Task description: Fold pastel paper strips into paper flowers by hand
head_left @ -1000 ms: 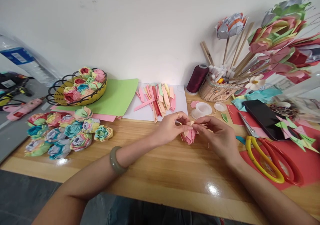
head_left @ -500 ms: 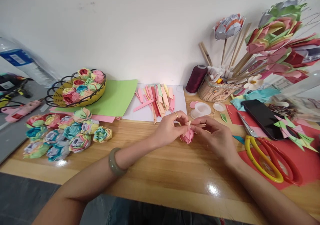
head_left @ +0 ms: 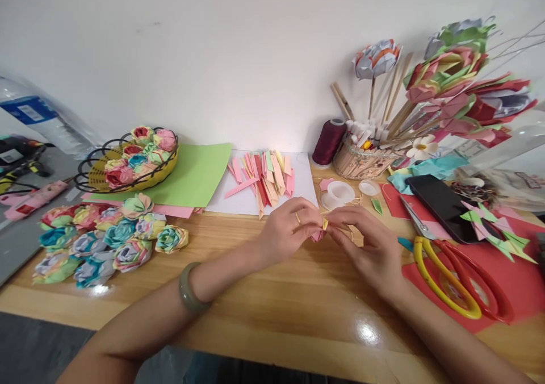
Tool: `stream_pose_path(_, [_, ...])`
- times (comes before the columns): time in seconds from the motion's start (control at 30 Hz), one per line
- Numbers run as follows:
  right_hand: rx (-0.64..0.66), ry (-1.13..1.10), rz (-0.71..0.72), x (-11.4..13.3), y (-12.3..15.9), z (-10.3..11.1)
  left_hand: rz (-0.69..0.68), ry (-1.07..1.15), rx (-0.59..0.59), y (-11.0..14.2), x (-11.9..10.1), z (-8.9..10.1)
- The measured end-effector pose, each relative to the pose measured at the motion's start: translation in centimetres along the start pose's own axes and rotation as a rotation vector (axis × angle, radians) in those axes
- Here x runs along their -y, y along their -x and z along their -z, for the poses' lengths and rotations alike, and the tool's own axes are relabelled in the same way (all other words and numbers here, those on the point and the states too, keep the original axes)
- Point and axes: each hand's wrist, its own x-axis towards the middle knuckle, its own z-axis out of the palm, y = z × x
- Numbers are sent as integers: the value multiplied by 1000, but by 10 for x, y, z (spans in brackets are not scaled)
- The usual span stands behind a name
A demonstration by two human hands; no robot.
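Observation:
Over the middle of the table, my left hand (head_left: 291, 230) and my right hand (head_left: 369, 246) meet fingertip to fingertip around a small folded-paper flower. Its pink paper petals (head_left: 317, 236) peek out below the left fingers, and a yellow folded bit (head_left: 325, 224) shows between the two pinches. The fingers cover most of the flower. Both hands are closed on it. Just behind them, on a white sheet (head_left: 222, 202), lies a pile of folded paper strips (head_left: 264, 180) in pink, red, peach and green.
Finished paper flowers (head_left: 121, 233) cluster on the left, below a yellow basket (head_left: 94, 175) of more flowers. To the right are scissors (head_left: 447, 284) with yellow and red handles, a phone (head_left: 445, 208), a thread spool (head_left: 329, 141), white tape rolls (head_left: 340, 192) and a holder (head_left: 361, 159) of paper blooms.
The flower has turned between my fingers; less pink shows, and a yellow fold is now visible. The whole view has shifted slightly, with table items appearing lower.

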Motion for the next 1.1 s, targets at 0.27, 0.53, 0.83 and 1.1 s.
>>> stream_pose_path(0.27, [-78, 144, 307, 5, 3, 5, -79, -82, -98, 4, -13, -2])
stream_pose_path(0.53, [-74, 222, 390, 0, 9, 9, -352, -263, -100, 3, -14, 1])
stream_pose_path(0.83, [56, 313, 569, -11, 7, 19, -484, -368, 49, 4, -10, 9])
stream_pose_path(1.1, [198, 176, 450, 7, -7, 20, -468, -248, 146, 4, -4, 6])
